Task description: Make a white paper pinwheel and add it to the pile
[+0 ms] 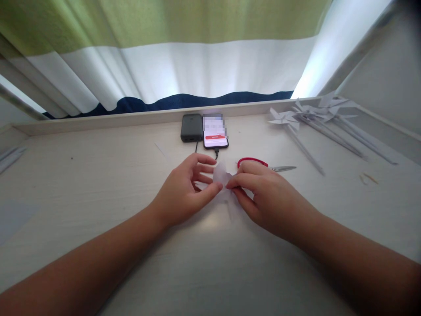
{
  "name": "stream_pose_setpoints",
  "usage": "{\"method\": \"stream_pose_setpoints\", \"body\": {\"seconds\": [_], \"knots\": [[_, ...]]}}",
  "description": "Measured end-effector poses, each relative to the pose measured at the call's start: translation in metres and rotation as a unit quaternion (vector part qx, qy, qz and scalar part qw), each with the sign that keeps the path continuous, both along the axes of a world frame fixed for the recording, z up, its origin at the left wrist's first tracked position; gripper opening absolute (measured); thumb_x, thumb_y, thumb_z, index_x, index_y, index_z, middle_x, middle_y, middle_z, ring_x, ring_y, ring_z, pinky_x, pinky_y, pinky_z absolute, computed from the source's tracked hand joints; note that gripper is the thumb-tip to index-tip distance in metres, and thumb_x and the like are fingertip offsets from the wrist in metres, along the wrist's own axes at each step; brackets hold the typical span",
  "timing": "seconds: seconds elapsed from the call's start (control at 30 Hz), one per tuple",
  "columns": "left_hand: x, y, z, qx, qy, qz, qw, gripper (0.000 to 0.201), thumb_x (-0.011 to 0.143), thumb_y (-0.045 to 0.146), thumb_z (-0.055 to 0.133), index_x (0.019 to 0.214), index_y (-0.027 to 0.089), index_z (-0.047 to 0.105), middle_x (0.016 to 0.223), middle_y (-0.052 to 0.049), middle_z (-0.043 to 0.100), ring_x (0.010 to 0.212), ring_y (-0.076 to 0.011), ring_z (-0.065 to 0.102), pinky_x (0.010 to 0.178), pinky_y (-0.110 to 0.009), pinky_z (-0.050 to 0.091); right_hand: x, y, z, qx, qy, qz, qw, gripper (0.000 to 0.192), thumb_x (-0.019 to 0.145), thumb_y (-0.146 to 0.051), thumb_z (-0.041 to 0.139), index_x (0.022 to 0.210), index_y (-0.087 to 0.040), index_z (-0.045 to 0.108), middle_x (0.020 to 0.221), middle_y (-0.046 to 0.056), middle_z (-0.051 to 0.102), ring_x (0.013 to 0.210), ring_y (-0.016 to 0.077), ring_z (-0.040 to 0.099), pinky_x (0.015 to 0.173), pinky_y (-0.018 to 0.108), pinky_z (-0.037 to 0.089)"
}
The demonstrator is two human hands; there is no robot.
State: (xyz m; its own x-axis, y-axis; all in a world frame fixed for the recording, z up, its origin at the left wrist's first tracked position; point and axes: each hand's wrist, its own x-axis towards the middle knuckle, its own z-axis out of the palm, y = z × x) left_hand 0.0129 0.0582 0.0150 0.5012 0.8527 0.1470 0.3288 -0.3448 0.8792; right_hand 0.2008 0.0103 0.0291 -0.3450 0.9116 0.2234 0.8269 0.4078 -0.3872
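Note:
A folded piece of thin white paper (220,174) is held up above the table, between my two hands. My left hand (186,191) has its thumb against the paper's near side, while the other fingers curve around behind it. From the right, my right hand (266,193) pinches the paper's edge between thumb and fingertips. A pair of scissors with red handles (252,159) lies just beyond my right hand, the blades pointing right. My fingers partly cover the paper, so its full shape is hidden.
A lit phone (215,131) with a cable lies beside a dark power bank (191,128) near the table's back ledge. Several white paper pinwheels on sticks (305,149) lie at the right. A white sheet (15,219) is at the left. Small yellowish strips (370,177) lie right.

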Motion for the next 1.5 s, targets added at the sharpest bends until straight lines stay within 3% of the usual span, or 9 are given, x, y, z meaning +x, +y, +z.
{"method": "stream_pose_setpoints", "body": {"seconds": [0.07,0.13,0.27,0.4,0.57,0.9,1.0,1.23,1.5], "knots": [[-0.002,0.000,0.003,0.137,0.027,0.019,0.990,0.038,0.073,0.025,0.067,0.108,0.021,0.056,0.118,-0.009,0.059,0.102,-0.0230,0.059,0.079,-0.035,0.052,0.000,0.000,-0.001,0.001,-0.003,0.001,1.000,0.016,0.083,-0.013,0.052,0.084,-0.017,0.068,0.087,0.006,0.058,0.080,0.0189,0.053,0.073,0.033,0.044],[-0.003,0.000,0.007,0.239,0.071,0.009,0.968,0.027,0.073,0.022,0.065,0.100,0.021,0.063,0.119,-0.008,0.057,0.110,-0.0242,0.053,0.092,-0.039,0.045,0.000,0.000,-0.002,0.004,-0.001,0.007,1.000,0.016,0.083,-0.014,0.052,0.085,-0.017,0.068,0.087,0.006,0.058,0.080,0.0187,0.053,0.073,0.033,0.044],[-0.003,0.004,0.009,0.287,0.149,-0.059,0.944,0.023,0.078,0.020,0.058,0.100,0.021,0.066,0.110,-0.006,0.062,0.106,-0.0224,0.053,0.096,-0.040,0.039,0.000,0.000,-0.003,0.009,0.003,0.033,0.999,0.017,0.083,-0.013,0.052,0.088,-0.016,0.068,0.085,0.006,0.057,0.079,0.0181,0.052,0.072,0.032,0.044],[-0.004,0.009,0.004,0.251,0.190,-0.096,0.944,0.017,0.079,0.023,0.056,0.091,0.021,0.068,0.095,-0.004,0.065,0.093,-0.0208,0.055,0.089,-0.037,0.041,0.001,0.002,-0.005,0.021,0.002,0.058,0.998,0.016,0.083,-0.011,0.052,0.088,-0.015,0.067,0.086,0.006,0.057,0.080,0.0179,0.052,0.073,0.032,0.044],[-0.005,0.010,0.002,0.185,0.201,-0.079,0.959,0.011,0.077,0.027,0.059,0.083,0.020,0.065,0.085,-0.002,0.065,0.085,-0.0188,0.056,0.080,-0.033,0.042,0.003,0.003,-0.006,0.032,0.007,0.065,0.997,0.017,0.083,-0.009,0.051,0.090,-0.016,0.065,0.090,0.006,0.059,0.082,0.0179,0.054,0.073,0.031,0.045],[-0.006,0.014,0.008,-0.006,0.192,-0.065,0.979,0.020,0.076,0.037,0.061,0.079,0.018,0.066,0.062,0.001,0.058,0.055,-0.0114,0.049,0.051,-0.024,0.036,0.008,0.005,-0.005,0.062,0.016,0.043,0.997,0.011,0.085,-0.014,0.052,0.087,-0.017,0.062,0.090,0.005,0.062,0.083,0.0180,0.057,0.072,0.031,0.046],[-0.005,0.014,0.009,-0.054,0.155,-0.063,0.984,0.023,0.075,0.040,0.062,0.080,0.018,0.067,0.061,0.001,0.058,0.054,-0.0107,0.049,0.049,-0.023,0.036,0.008,0.003,-0.001,0.091,0.031,0.037,0.995,0.010,0.084,-0.014,0.052,0.085,-0.017,0.062,0.089,0.006,0.063,0.083,0.0177,0.058,0.072,0.030,0.046],[-0.004,0.012,0.002,-0.096,0.082,-0.037,0.991,0.023,0.073,0.039,0.066,0.083,0.019,0.070,0.072,-0.002,0.068,0.063,-0.0129,0.058,0.057,-0.024,0.044,0.010,0.002,0.003,0.134,0.044,0.074,0.987,0.011,0.085,-0.013,0.052,0.083,-0.017,0.062,0.088,0.005,0.064,0.083,0.0161,0.059,0.074,0.028,0.046],[-0.003,0.009,0.005,-0.079,0.090,-0.025,0.993,0.028,0.073,0.041,0.066,0.087,0.018,0.072,0.070,-0.003,0.068,0.061,-0.0140,0.057,0.054,-0.025,0.043,0.009,0.002,0.003,0.130,0.027,0.064,0.989,0.013,0.086,-0.015,0.051,0.084,-0.018,0.063,0.088,0.006,0.065,0.084,0.0176,0.059,0.074,0.031,0.048]]}}
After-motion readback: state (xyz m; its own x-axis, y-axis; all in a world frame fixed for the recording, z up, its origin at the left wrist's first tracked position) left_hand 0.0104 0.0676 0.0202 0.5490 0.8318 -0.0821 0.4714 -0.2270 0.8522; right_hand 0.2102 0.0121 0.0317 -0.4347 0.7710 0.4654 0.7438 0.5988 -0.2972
